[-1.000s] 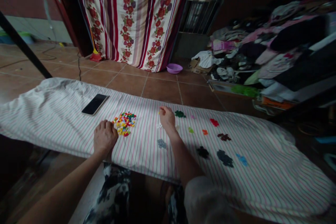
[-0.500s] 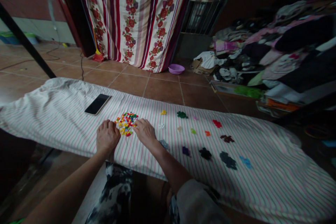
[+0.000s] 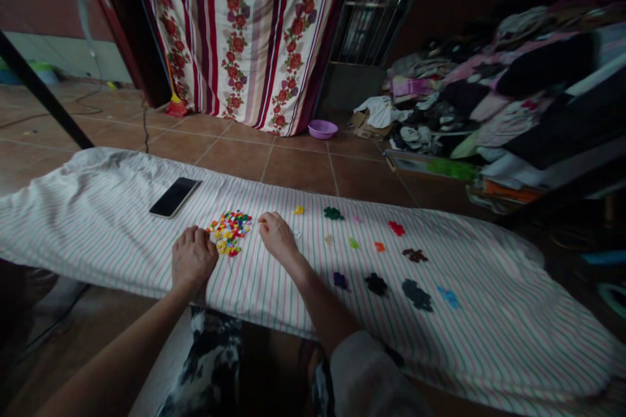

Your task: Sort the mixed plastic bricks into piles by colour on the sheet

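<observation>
1. Left hand (image 3: 192, 258) is down on the striped cloth (image 3: 112, 228), knuckles up, fingers curled under in a loose fist; whether anything sits inside it cannot be told. It rests just beside the near-left edge of the mixed pile of small coloured pieces (image 3: 229, 230).
2. Right hand (image 3: 277, 236) is just right of that pile, fingers bent and fingertips pinched together towards the pile's right edge (something tiny may be between them, too small to make out).
3. The mixed pile sits between the two hands, a little beyond them, on the cloth.
4. Off to the right, sorted little heaps dot the cloth: yellow heap (image 3: 298, 210), green heap (image 3: 333, 213), red heap (image 3: 396, 228), orange heap (image 3: 379, 246), purple heap (image 3: 340, 281), two dark heaps (image 3: 375, 284) and a light blue heap (image 3: 448, 296).
5. A phone (image 3: 175, 197) lies face up, screen dark, beyond the left hand and well apart from the pile.
6. Further back: tiled floor, a floral striped curtain (image 3: 254, 26), a purple bowl (image 3: 323, 128) at its foot, heaped clothes (image 3: 499, 91) on the right.
</observation>
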The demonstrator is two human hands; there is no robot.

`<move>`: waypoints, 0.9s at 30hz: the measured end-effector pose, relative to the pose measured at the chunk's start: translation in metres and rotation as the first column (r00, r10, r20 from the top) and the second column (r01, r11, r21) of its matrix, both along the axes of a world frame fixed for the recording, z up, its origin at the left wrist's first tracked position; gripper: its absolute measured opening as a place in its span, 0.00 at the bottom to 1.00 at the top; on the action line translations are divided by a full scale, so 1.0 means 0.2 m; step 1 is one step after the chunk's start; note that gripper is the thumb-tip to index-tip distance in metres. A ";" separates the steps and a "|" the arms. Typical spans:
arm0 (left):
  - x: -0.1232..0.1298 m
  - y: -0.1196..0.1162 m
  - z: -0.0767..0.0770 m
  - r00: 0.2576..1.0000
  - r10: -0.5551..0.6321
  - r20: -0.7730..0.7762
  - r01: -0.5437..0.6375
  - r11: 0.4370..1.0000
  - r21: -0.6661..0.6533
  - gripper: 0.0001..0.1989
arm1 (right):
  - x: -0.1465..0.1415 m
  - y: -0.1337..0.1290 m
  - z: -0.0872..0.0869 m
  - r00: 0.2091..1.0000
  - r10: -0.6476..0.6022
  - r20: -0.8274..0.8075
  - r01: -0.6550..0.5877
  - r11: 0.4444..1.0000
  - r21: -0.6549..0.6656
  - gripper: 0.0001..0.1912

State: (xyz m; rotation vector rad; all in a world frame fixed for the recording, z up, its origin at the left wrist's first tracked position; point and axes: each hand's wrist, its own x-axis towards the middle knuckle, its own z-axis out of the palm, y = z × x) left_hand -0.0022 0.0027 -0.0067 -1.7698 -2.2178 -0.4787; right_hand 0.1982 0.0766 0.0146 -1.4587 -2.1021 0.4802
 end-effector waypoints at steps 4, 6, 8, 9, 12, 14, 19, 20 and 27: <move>0.00 0.00 0.00 1.000 0.004 -0.015 -0.004 1.000 0.008 0.10 | 0.08 0.07 0.00 0.997 -0.068 -0.033 0.068 0.997 0.018 0.13; 0.00 0.00 0.00 1.000 0.001 -0.024 0.000 1.000 0.010 0.10 | 0.12 0.10 -0.01 0.993 -0.098 -0.064 0.101 0.994 0.035 0.13; 0.00 0.00 0.00 1.000 -0.007 -0.030 0.007 1.000 0.009 0.10 | 0.16 0.13 -0.03 0.985 -0.142 -0.103 0.147 0.988 0.048 0.13; 0.00 0.00 0.00 0.999 -0.009 -0.031 0.010 1.000 0.008 0.10 | 0.19 0.15 -0.04 0.977 -0.171 -0.124 0.178 0.983 0.051 0.13; 0.00 0.00 0.00 1.000 -0.008 -0.029 0.008 1.000 0.004 0.10 | 0.26 0.20 -0.08 0.945 -0.268 -0.186 0.279 0.960 0.030 0.14; 0.00 0.00 0.00 1.000 -0.008 -0.024 0.008 1.000 0.009 0.10 | 0.30 0.23 -0.11 0.920 -0.318 -0.228 0.324 0.946 -0.011 0.14; 0.00 0.00 0.00 1.000 -0.011 -0.016 0.011 1.000 0.015 0.09 | 0.37 0.30 -0.18 0.883 -0.360 -0.301 0.346 0.933 -0.101 0.15; 0.00 0.00 0.00 1.000 -0.011 -0.019 0.011 1.000 0.012 0.09 | 0.37 0.31 -0.19 0.880 -0.364 -0.306 0.350 0.931 -0.102 0.16; -0.01 0.00 -0.01 0.999 -0.013 -0.035 0.014 1.000 0.016 0.09 | 0.37 0.31 -0.19 0.889 -0.368 -0.271 0.364 0.929 -0.069 0.17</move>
